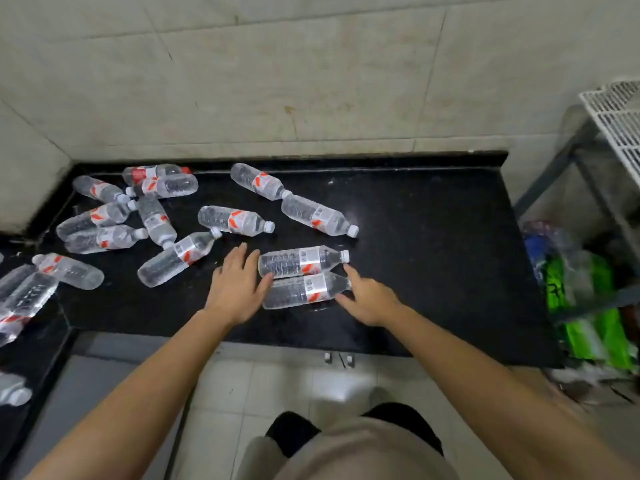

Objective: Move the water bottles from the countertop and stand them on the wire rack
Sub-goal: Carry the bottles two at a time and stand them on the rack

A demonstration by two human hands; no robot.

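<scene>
A: Two bottles (299,262) lie side by side near the countertop's (433,237) front edge, caps right. Why?
B: Paired for one lift, likely: left hand (239,285) flat at bases, right hand (370,299) spread at caps, neither grips. The rack (620,112) stands past the right edge.

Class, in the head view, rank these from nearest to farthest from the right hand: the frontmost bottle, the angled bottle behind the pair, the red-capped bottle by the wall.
1. Frontmost bottle, at the right hand.
2. Angled bottle, farther back, centre.
3. Red-capped bottle, far left corner.
</scene>
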